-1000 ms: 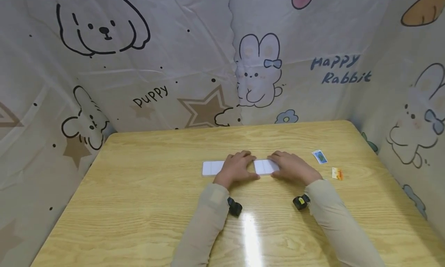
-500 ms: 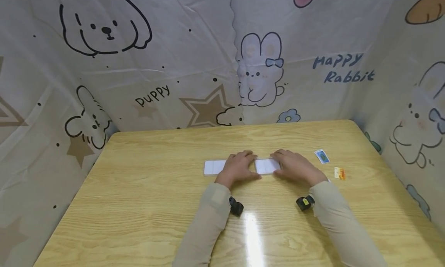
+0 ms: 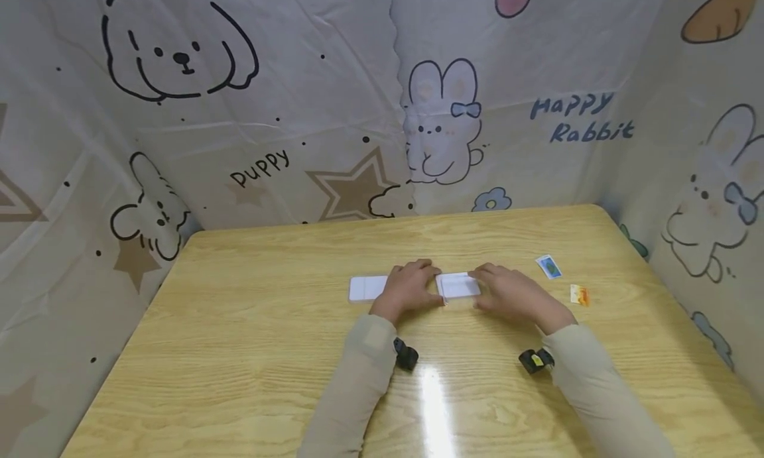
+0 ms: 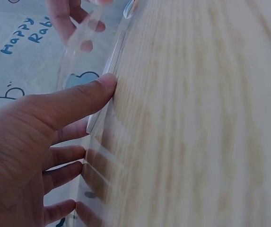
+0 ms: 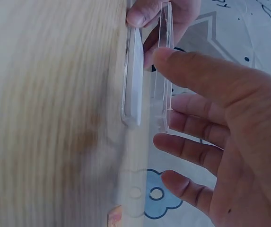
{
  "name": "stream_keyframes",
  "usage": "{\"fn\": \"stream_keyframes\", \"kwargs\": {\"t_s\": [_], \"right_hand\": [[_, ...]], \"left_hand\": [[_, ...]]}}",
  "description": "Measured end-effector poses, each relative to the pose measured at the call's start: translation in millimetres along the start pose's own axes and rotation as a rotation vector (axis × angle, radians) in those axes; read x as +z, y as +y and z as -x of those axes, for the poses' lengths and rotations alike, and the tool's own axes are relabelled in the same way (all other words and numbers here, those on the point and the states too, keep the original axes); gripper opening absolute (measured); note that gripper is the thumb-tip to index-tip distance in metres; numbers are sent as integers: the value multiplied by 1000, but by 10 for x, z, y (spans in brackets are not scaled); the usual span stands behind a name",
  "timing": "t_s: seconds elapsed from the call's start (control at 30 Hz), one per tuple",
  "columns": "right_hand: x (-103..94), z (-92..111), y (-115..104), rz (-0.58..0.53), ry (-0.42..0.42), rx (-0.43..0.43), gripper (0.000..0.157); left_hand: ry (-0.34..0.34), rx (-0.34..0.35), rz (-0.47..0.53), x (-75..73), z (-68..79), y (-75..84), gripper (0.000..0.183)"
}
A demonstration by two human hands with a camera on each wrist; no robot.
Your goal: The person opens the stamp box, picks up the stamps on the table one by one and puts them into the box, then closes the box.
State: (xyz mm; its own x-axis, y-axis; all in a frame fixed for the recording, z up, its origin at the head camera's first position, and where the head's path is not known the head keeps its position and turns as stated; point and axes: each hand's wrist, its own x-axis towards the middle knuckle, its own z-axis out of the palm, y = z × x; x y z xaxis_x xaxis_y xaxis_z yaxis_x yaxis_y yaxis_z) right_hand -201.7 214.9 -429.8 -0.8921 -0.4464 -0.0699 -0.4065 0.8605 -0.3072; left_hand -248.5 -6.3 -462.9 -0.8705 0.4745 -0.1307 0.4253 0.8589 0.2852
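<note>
Near the middle of the table, my left hand [image 3: 408, 289] holds the near end of a shallow clear plastic box [image 5: 134, 80] with a flat white piece in it. Thumb and fingers sit on its opposite long edges. My right hand [image 3: 516, 295] pinches a clear plastic lid [image 5: 167, 28] between thumb and fingers. In the right wrist view the lid stands apart from the box, with a gap between them. A second clear case with a white inside [image 3: 365, 288] lies left of my left hand, partly hidden by it.
Right of my right hand lie a small blue picture card [image 3: 549, 266] and a small orange-and-white card [image 3: 579, 295]. The wooden table [image 3: 239, 352] ends at a printed cloth backdrop [image 3: 334, 107] behind and at both sides.
The clear lid has come up off the box in my right hand, whose wrist has shifted slightly right. My left hand stays in place on the box.
</note>
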Motion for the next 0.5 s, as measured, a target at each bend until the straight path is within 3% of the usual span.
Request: {"fn": "stream_keyframes", "kwargs": {"t_s": [0.5], "right_hand": [[67,323,-176,44,17,-48,59]], "left_hand": [[-3,1,-3,-39,25,15,63]]}}
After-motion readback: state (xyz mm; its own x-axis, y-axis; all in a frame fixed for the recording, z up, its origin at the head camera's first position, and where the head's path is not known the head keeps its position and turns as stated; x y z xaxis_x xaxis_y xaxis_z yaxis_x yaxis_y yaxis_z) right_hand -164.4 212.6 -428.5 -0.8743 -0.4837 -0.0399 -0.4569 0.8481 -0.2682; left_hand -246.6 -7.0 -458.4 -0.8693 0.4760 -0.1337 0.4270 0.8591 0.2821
